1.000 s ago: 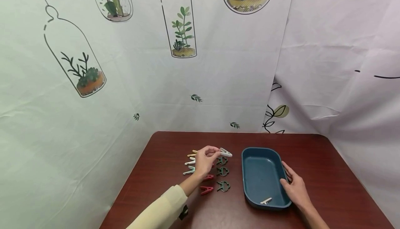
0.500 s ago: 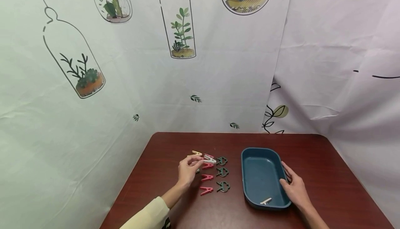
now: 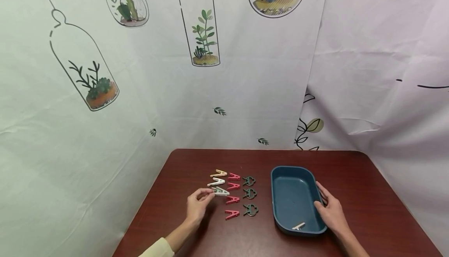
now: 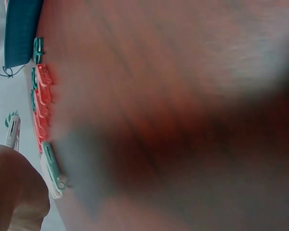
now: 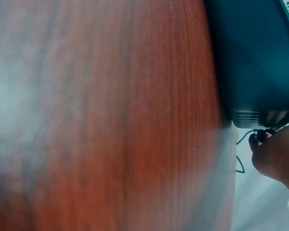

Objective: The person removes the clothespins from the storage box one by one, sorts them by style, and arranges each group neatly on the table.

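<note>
My left hand (image 3: 197,206) pinches a white clothespin (image 3: 222,191) by its end, at the left column of clothespins. In the left wrist view this clothespin (image 4: 13,131) is raised above the table, apart from a light green clothespin (image 4: 50,161) lying below. Beyond it in the head view lie a white clothespin (image 3: 216,182) and a yellow one (image 3: 219,173). My right hand (image 3: 331,210) grips the right side of a blue tray (image 3: 274,206), thumb at the rim and fingers along the outer wall. One pale clothespin (image 3: 299,226) lies inside the tray, near its front.
A column of several red clothespins (image 3: 232,199) lies right of the held one. Beside them stand three dark green clips (image 3: 250,193) in a line, left of the tray. The brown table (image 3: 245,237) ends at a printed cloth backdrop (image 3: 175,93).
My left hand has moved left and toward the front with the white clothespin, uncovering the left column's far clothespins. The right hand and the tray have stayed in place.
</note>
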Demonstrator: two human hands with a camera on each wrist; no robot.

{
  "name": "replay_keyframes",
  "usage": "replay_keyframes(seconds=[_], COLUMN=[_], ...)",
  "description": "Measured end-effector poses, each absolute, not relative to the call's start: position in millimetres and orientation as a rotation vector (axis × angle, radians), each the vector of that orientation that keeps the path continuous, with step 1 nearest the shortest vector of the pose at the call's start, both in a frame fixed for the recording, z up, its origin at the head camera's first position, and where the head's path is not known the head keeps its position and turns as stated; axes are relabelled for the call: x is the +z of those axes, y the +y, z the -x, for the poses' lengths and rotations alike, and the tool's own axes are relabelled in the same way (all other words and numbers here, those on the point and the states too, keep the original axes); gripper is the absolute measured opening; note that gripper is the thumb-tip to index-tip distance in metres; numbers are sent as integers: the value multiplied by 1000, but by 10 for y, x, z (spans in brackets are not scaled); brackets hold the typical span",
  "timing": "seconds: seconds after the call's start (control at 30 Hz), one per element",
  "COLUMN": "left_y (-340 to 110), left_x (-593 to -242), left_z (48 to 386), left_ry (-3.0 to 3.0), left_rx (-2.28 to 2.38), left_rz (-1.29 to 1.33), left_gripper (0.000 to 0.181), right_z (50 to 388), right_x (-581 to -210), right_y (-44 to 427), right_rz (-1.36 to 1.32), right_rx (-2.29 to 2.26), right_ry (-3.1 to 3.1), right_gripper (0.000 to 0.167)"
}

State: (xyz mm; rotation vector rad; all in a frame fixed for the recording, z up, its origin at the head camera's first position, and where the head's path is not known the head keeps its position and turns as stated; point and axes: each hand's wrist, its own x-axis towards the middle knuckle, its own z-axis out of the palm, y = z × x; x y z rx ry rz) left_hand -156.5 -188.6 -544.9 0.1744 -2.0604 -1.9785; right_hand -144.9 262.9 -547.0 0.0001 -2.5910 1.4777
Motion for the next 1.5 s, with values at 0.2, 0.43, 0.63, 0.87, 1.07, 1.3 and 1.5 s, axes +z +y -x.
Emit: replay_keyframes(seconds=[0.2,0.43,0.63,0.87,1.07,1.3,1.5], left_y=[-1997,-2072,-2123,-2176,-2210,-2225,-2243], left_x=[-5511,-5582,-5647,-5688,-5686,-5693,-5695], left_z=[1465,1411,1386,1382,1399,1402,1421], left_ry=[-2132,-2228,-2312,-2423,-2506,-2539,-2552], left_rx=[-1911,-1833,-1761,-1568,-1306,-1192,-1142], left_rz=[-238,-288,-274,-196,-67,-26,-27], left_gripper=[18,16,13,10,14,17,17], right_z=[1450,1457,1451,1452,1454,1450,1453], right_x=[-5472,-5481,-5480,-5485,-5484,-5493,-5501], right_y=[2633,2635,2631,2620,2618,2621,2624], right_rz=[4,0,5,15,11,11,-5], right_rx=[1476,1456,1445,1463,1469,1473,1464], right_ry=[-2593,-2570,-2569,-2573,-2566,-2571,-2561], right_gripper=[69,69,69,70,70,70,69])
